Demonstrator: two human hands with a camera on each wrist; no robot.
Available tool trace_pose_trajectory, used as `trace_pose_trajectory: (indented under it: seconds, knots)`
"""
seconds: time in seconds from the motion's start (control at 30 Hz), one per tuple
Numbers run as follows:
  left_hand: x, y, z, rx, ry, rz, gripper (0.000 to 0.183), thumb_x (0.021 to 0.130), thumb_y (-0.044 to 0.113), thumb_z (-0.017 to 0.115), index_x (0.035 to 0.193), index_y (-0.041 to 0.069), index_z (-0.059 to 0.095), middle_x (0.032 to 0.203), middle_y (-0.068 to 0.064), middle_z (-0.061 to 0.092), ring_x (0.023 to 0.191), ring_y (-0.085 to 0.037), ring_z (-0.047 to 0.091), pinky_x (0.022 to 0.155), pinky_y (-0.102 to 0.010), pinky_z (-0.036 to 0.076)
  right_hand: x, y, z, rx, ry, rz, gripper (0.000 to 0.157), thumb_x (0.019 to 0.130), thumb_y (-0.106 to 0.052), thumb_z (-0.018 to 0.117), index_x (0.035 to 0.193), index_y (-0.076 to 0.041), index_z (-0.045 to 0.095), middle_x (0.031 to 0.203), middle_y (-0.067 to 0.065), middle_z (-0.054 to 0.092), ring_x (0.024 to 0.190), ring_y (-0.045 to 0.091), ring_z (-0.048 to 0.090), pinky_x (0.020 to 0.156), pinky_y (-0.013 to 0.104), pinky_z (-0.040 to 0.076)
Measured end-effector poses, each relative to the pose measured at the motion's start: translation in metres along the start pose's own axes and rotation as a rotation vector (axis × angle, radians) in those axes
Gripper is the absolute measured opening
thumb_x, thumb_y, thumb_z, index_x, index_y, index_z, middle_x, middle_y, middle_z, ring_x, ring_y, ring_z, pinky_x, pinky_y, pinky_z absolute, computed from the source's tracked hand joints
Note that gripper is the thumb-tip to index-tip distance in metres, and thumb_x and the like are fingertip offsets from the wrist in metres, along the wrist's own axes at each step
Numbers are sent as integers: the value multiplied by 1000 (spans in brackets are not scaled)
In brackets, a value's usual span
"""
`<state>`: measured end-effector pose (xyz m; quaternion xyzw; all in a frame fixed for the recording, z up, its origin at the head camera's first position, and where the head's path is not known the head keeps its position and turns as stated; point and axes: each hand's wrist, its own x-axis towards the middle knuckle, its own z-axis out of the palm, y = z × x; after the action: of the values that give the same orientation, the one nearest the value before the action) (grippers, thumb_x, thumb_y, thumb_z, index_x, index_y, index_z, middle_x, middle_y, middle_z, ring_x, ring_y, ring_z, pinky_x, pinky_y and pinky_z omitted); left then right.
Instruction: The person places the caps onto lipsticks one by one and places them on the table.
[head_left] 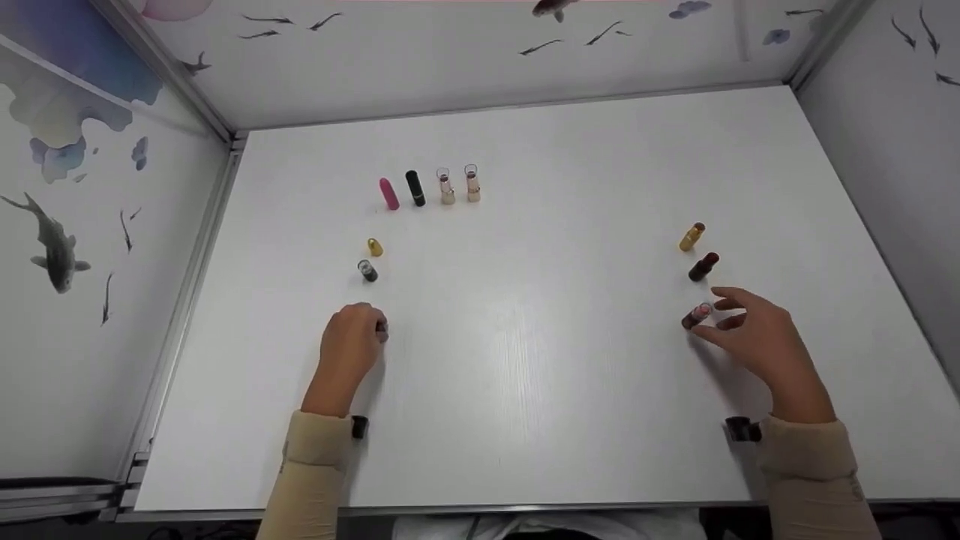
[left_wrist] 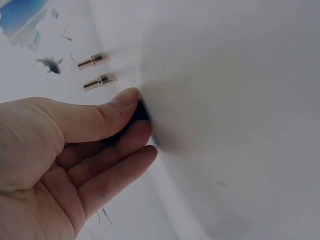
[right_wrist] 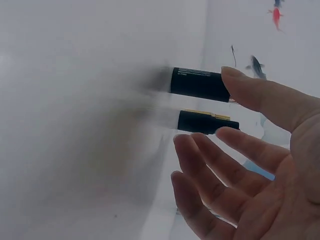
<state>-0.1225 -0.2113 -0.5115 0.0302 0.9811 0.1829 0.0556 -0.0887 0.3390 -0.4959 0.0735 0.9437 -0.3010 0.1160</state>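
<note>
My left hand (head_left: 351,334) pinches a small black piece (left_wrist: 131,123) between thumb and fingers, low at the tabletop. Most of that piece is hidden by the fingers. On the right, a lipstick (head_left: 697,316) with a dark base and pinkish top stands upright. My right hand (head_left: 761,337) is beside it, thumb right at its upper part, with the other fingers spread and loosely bent. Just beyond stand an uncapped dark red lipstick (head_left: 703,267) and a gold lipstick (head_left: 691,236). Past my left hand are a clear-topped dark piece (head_left: 367,271) and a small gold cap (head_left: 375,247).
Toward the back left, a row holds a pink tube (head_left: 388,193), a black tube (head_left: 415,188) and two clear-capped lipsticks (head_left: 446,189) with gold bases. White panels with painted fish (head_left: 56,251) enclose the white table (head_left: 525,390) at the back and sides.
</note>
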Motion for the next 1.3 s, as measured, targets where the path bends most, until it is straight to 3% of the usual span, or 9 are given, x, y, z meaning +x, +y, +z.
trace_pose_trajectory:
  seconds: [0.23,0.53,0.8,0.9,1.03,1.13,1.3]
  knots:
    - [0,0,2,1,42,25,6,87,-6,83,91,-1,82,85,-11,73,84,-30,72,78,-44,61,10,0,4,34,-99,51,65,97,-36,80,149,-4,58,128,22,67,119,41,62,74,32,53]
    - [-2,-1,4,3,42,22,7,87,-6,84,92,-2,81,86,-12,74,84,-31,73,78,-45,61,13,-3,8,45,-117,54,47,100,-30,76,138,-4,66,126,26,67,115,41,62,81,41,55]
    - [-1,-3,-1,-41,9,13,12,89,-4,83,100,-4,81,93,-15,76,91,-32,73,83,-47,61,17,-4,5,5,-141,54,49,99,-29,77,134,2,64,122,27,66,111,41,61,83,43,56]
    - [-2,-4,-2,-112,6,-5,18,91,-3,81,109,-5,80,103,-17,77,100,-34,74,90,-48,61,15,-6,4,10,-149,65,46,101,-29,74,133,1,63,123,27,66,111,40,62,81,41,58]
    - [-5,0,-3,-288,57,0,26,93,-4,80,118,-6,77,112,-19,77,108,-33,73,94,-47,61,11,-16,3,14,-104,23,32,102,-26,71,124,-3,66,121,24,69,111,38,63,80,40,57]
    - [-7,11,-3,-427,99,53,27,92,-7,79,119,-6,77,112,-16,75,107,-30,73,90,-41,63,6,-28,3,0,-42,-68,22,101,-19,73,116,-4,68,113,20,72,106,36,65,82,43,54]
    - [-5,40,2,-595,126,153,28,90,-9,80,118,-2,79,110,-8,74,105,-23,73,86,-29,63,-3,-58,15,-18,6,-213,24,97,-11,77,119,-2,74,103,13,77,98,30,69,83,46,54]
